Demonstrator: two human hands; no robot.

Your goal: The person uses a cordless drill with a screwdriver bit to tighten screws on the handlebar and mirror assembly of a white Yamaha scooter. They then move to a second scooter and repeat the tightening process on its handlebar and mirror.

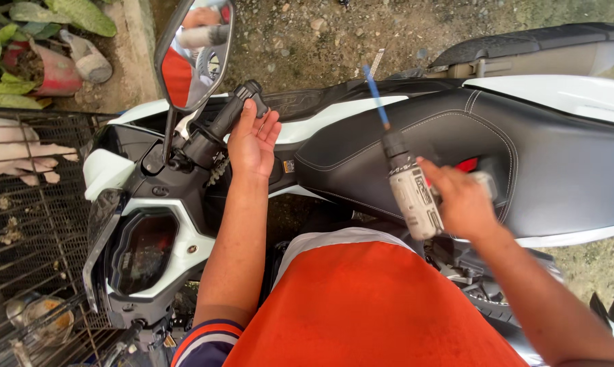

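White and black bodywork is filling most of the head view: one scooter (361, 129), lying across the frame, with one black seat (497, 156) to the right and one instrument panel (144, 248) at lower left.

Count, hands: two, both belonging to the person wearing the camera. Left hand (252, 139) is resting against the end of the single black handlebar grip (229, 122); fingers are extended and loosely spread, palm open, not wrapping the grip. Right hand (460, 200) is gripping one cordless drill (412, 194), fingers clenched around its handle. The drill is hovering over the front edge of the seat, tilted, nose pointing up and away from the person.

Count, bits: one blue driver bit (375, 95) is sitting in the chuck, its tip blurred, above the white side panel.

Count, mirrors: one rear-view mirror (195, 54), standing on its stalk just left of the grip; it is showing a red garment and an arm in reflection.

Count, garments: one orange shirt (382, 306) is occupying the lower centre; a striped cuff is showing at the left arm.

Containers: one reddish plant pot (52, 71) at upper left, holding soil and broad green leaves (69, 13); a second, pale vessel (89, 61) is lying beside it, contents not discernible. One wire cage (35, 224) is running down the left edge, with a pale animal (14, 153) lying inside it; kind not certain. Ground behind the scooter is bare gravel (320, 34).
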